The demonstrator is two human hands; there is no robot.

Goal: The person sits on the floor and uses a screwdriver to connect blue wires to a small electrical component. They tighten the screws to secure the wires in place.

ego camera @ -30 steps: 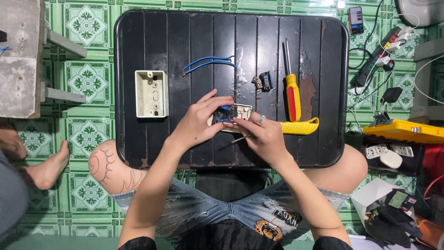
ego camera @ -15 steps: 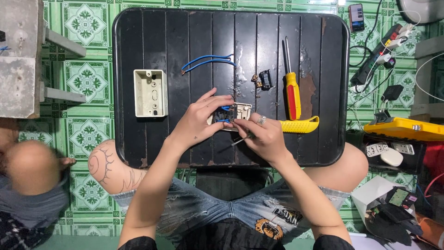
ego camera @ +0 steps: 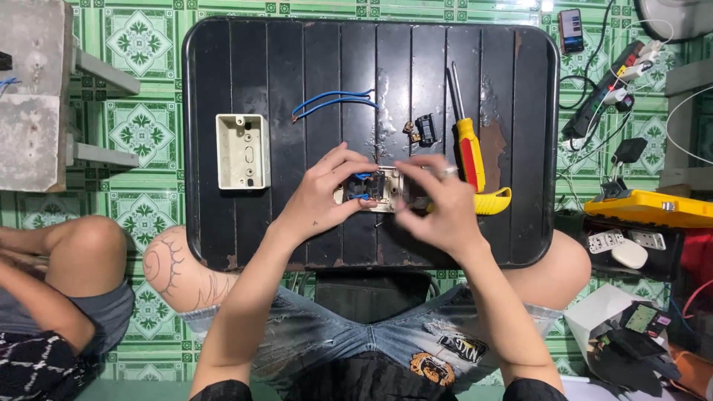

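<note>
Mid-wiring: left hand (ego camera: 327, 194) grasping switch plate (ego camera: 375, 191) frame centre, right hand (ego camera: 438, 204) blurred, grip unclear; next needs steady screw alignment.

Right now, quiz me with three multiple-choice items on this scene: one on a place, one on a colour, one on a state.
1. Where is the cream wall box?
A. left of both hands
B. under the screwdriver
C. on the floor

2. What colour are the loose wires?
A. red
B. blue
C. white

3. What is the left hand doing?
A. lying flat
B. holding the switch plate
C. gripping the screwdriver

Answers: 1 A, it lies on the black table at left; 2 B, blue with bare ends; 3 B, its fingers clasp the plate beside the right hand.
</note>
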